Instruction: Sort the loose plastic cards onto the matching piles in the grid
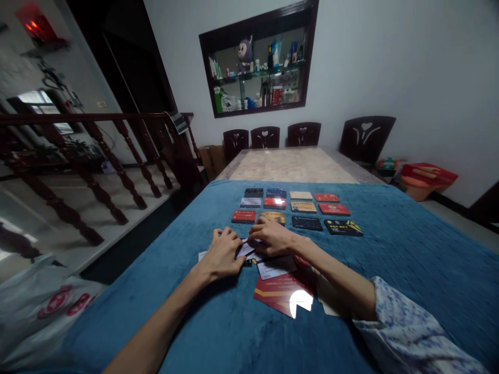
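My left hand [223,253] rests low over the blue cloth, its fingers curled down onto a white card [244,249]. Close beside it, my right hand [272,237] has its fingers bent and closed at the same small group of cards. Under my right wrist lies another white card [276,268], overlapping a pile of red cards [286,293] that catches a bright glare. A cream-coloured card [327,297] shows partly beneath my right forearm. My fingers hide most of the cards between the hands.
Beyond the hands, several card stacks sit in rows, including a black VIP card [343,227], a red one [244,216] and a gold one [303,207]. The blue cloth [218,327] covers the near part of a marble table [284,162]. Dark chairs [366,139] stand around it.
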`<state>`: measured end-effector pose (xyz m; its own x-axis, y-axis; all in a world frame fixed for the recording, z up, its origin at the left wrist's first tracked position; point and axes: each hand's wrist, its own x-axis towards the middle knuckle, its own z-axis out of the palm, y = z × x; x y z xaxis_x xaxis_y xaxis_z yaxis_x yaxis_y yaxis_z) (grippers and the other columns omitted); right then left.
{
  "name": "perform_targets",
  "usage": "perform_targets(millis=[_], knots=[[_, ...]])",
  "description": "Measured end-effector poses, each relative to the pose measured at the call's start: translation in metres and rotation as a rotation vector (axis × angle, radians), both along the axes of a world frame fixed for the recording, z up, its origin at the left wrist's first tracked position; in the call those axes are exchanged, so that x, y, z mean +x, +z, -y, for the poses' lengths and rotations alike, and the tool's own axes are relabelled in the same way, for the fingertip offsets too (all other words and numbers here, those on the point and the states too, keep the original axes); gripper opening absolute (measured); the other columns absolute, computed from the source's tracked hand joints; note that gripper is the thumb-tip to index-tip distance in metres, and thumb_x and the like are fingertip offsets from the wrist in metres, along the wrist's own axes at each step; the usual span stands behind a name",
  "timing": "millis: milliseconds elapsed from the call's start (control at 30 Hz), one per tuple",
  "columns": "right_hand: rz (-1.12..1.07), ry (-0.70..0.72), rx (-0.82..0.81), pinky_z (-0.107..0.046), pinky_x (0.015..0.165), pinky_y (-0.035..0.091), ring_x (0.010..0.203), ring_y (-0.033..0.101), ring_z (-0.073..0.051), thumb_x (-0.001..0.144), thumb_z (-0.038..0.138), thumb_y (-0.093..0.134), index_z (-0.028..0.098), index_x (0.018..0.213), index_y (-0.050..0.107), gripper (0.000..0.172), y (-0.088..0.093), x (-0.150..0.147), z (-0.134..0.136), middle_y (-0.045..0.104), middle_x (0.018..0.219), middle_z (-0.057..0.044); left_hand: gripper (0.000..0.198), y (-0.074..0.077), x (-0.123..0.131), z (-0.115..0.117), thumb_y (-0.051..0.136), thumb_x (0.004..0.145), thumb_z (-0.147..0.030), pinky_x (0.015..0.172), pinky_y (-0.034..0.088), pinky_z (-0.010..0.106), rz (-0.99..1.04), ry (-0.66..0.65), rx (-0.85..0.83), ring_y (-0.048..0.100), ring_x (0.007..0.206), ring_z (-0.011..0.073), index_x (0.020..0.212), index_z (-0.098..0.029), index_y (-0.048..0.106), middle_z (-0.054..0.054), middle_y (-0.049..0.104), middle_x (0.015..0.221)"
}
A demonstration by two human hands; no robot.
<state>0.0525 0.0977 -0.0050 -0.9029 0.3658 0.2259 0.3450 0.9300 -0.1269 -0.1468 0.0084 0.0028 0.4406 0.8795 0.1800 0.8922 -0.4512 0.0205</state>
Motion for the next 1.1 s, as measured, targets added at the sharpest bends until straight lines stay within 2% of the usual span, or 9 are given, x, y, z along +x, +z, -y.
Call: perform_targets(millis=[300,567,867,1100], knots=[[-0.095,0.031,0.023,-0.036,0.087,0.036,0.091,0.051,-0.021,0.087,0.023,0.061,0.020,0.099,0.073,0.017,-0.003,-0.002,-0.002,0.073,0.097,-0.006,0.011,0.003,-0.004,-0.003,0.056,0.081,-0.019,0.080,0.039,0.040,0.056,-0.063,0.094,0.056,0.085,0.0241,0.074,-0.017,0.064,0.009,0.066,0.080],[-0.149,-0.092,0.086,-0.035,0.084,0.034,0.092,0.052,-0.021,0.091,0.020,0.057,0.021,0.098,0.072,0.016,-0.008,-0.005,-0.006,0.072,0.092,-0.007,0.018,0.003,-0.014,-0.010,0.051,0.080,-0.010,0.077,0.040,0.037,0.068,-0.056,0.163,0.055,0.082,0.0218,0.081,-0.017,0.067,0.008,0.066,0.082],[-0.128,-0.167,0.083,-0.031,0.076,0.032,0.086,0.054,-0.020,0.093,0.022,0.055,0.019,0.086,0.069,0.016,-0.004,-0.004,-0.003,0.071,0.086,-0.007,0.020,-0.005,-0.024,-0.022,0.050,0.084,-0.009,0.080,0.043,0.037,0.299,-0.017,0.162,0.059,0.085,0.0209,0.082,-0.017,0.068,0.006,0.069,0.081],[-0.111,-0.196,0.086,-0.031,0.072,0.031,0.083,0.053,-0.020,0.090,0.021,0.054,0.019,0.080,0.067,0.017,-0.004,-0.003,-0.001,0.069,0.081,-0.006,0.018,-0.008,-0.026,-0.025,0.053,0.082,-0.010,0.082,0.045,0.038,0.384,0.018,0.213,0.059,0.089,0.0216,0.081,-0.018,0.069,0.005,0.069,0.079]])
